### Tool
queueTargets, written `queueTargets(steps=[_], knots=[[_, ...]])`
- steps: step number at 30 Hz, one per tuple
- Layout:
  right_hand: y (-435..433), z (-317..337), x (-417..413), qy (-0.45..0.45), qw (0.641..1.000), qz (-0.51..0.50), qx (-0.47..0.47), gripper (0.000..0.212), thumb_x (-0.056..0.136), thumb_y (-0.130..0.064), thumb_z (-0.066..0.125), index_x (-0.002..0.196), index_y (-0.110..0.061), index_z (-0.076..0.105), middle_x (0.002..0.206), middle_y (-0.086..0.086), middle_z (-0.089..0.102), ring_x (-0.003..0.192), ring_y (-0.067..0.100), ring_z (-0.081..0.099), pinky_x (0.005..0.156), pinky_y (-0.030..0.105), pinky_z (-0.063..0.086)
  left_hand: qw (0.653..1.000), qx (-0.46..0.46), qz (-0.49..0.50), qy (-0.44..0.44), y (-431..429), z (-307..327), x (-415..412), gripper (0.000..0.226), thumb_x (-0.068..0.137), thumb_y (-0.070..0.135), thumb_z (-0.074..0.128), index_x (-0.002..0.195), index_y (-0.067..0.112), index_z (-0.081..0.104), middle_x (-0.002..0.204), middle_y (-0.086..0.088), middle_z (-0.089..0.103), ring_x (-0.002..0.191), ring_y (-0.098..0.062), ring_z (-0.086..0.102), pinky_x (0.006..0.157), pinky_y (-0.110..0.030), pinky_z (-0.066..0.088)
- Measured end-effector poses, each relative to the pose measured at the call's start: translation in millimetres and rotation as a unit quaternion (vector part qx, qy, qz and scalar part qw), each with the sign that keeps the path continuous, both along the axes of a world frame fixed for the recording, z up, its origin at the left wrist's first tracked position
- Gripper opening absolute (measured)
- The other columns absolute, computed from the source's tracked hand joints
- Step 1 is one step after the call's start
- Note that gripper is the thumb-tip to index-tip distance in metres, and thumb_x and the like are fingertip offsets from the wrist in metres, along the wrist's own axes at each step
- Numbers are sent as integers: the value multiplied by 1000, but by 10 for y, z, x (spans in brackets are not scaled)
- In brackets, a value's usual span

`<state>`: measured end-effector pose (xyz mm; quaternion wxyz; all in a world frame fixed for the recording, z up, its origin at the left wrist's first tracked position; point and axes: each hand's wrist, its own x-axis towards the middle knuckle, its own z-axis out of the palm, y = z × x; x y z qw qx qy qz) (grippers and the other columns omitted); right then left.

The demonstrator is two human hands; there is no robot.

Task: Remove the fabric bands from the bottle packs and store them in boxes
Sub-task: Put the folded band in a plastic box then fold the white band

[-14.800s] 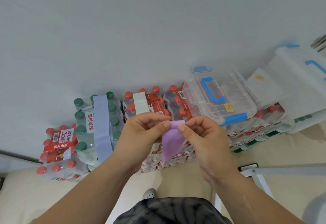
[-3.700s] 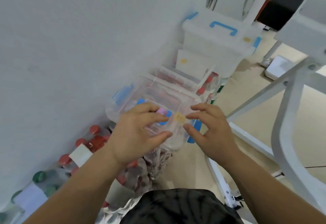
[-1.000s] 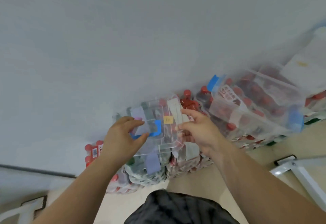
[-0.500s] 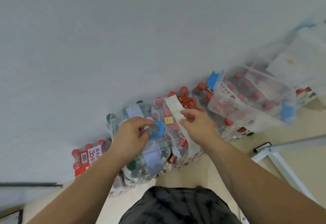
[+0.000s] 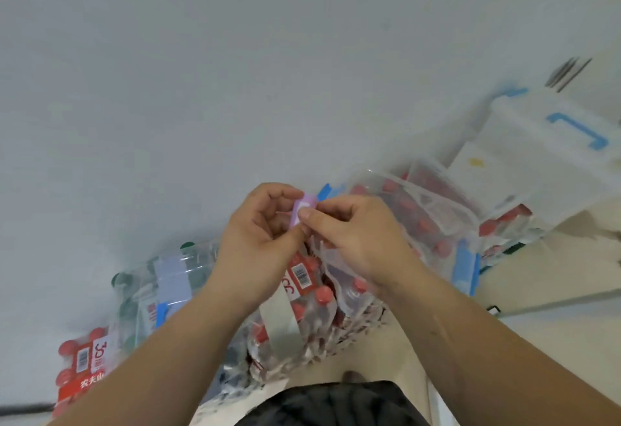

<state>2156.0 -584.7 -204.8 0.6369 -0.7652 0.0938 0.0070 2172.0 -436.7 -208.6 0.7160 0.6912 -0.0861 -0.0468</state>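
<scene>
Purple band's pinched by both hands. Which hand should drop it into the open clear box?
Right, probably. The right hand pinches the purple band beside the open clear box; the left hand is farther.

Plain pale grey wall [image 5: 235,56] filling the upper view, beige floor [image 5: 551,328] at the right, dark patterned garment [image 5: 336,405] at the bottom edge, thin dark strip [image 5: 23,409] low at the left.

Head-worn view, downward, close.
</scene>
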Motion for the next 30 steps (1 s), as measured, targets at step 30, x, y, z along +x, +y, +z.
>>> queueTargets(steps=[30], knots=[[-962, -1001, 1018, 221, 899, 239, -292, 33, 91, -35, 69, 71, -10, 80, 47, -10, 64, 65, 21, 68, 73, 31, 59, 967, 195, 112, 122, -779, -656, 342, 42, 88, 21, 73, 124, 31, 54, 83, -4, 71, 77, -27, 70, 76, -42, 60]])
